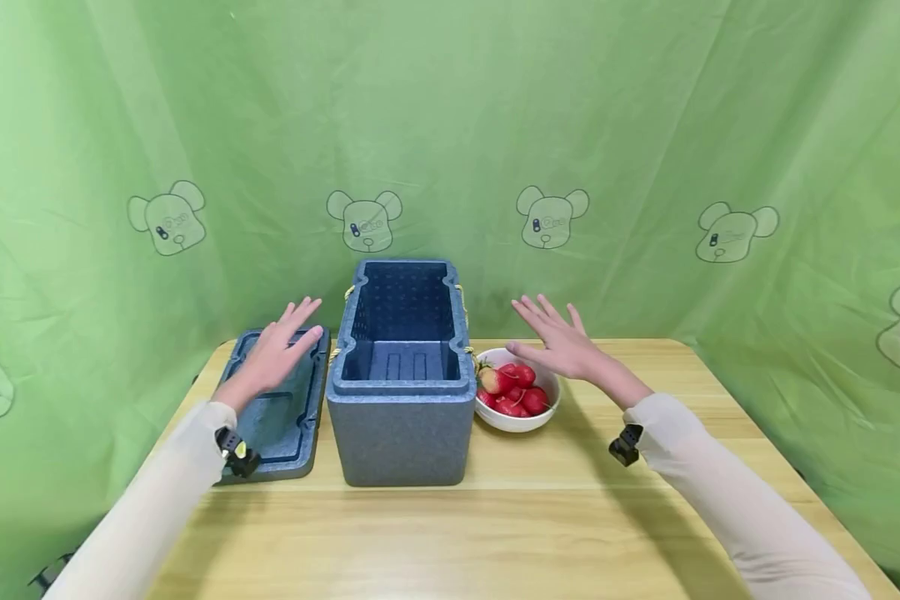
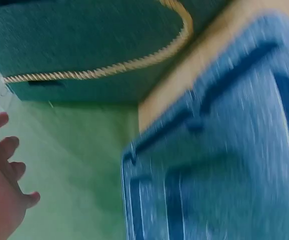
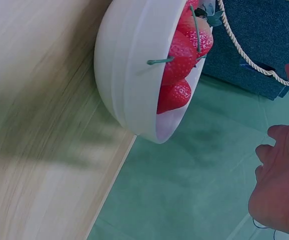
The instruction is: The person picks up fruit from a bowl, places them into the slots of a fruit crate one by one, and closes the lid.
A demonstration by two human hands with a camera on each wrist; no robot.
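A deep blue-grey foam box [image 1: 401,437] stands uncovered on the table, with rope handles [image 2: 119,69] along its sides. Its lid [image 1: 281,425] lies flat to the left of it. Over that lid hovers my left hand [image 1: 273,354], fingers extended and holding nothing. Right of the box is a white bowl [image 1: 513,423] filled with several red strawberries [image 3: 180,57], some with green stems. My right hand [image 1: 566,346] is raised above the bowl's right side, its fingers spread and its palm bare. Neither hand touches the box.
The wooden table [image 1: 435,542] reaches toward me in front of the box. A green curtain [image 1: 450,100] printed with bear heads hangs behind and at both sides. Each wrist carries a small black camera [image 1: 626,446] on a strap.
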